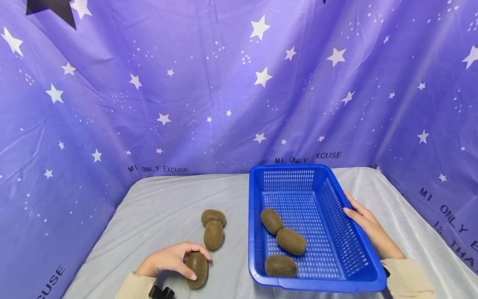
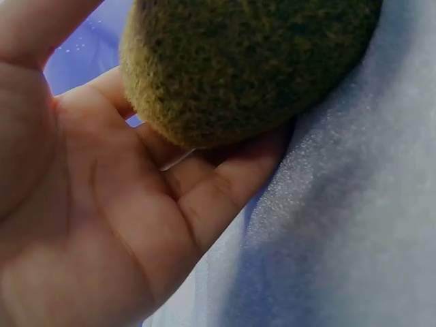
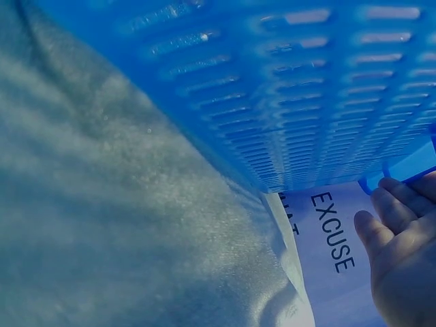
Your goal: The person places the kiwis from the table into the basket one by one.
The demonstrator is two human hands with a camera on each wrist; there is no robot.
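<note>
In the head view my left hand (image 1: 173,258) grips a brown, fuzzy kiwi (image 1: 197,270) at the front, thumb on its near side and fingers over the far side. The left wrist view shows this kiwi (image 2: 245,65) close up against the fingers, near the cloth. Two more kiwis, one upright (image 1: 213,235) and one crosswise (image 1: 213,216), touch each other just beyond. My right hand (image 1: 371,226) holds the right rim of a blue basket (image 1: 317,284), thumb over the edge; the right wrist view has its fingers (image 3: 392,208) below the rim.
Three kiwis lie inside the basket along its left side: one at the back (image 1: 271,221), one in the middle (image 1: 291,241), one at the front (image 1: 281,266). Light grey cloth (image 1: 160,203) covers the table. A purple star-printed curtain (image 1: 209,91) encloses the back and sides.
</note>
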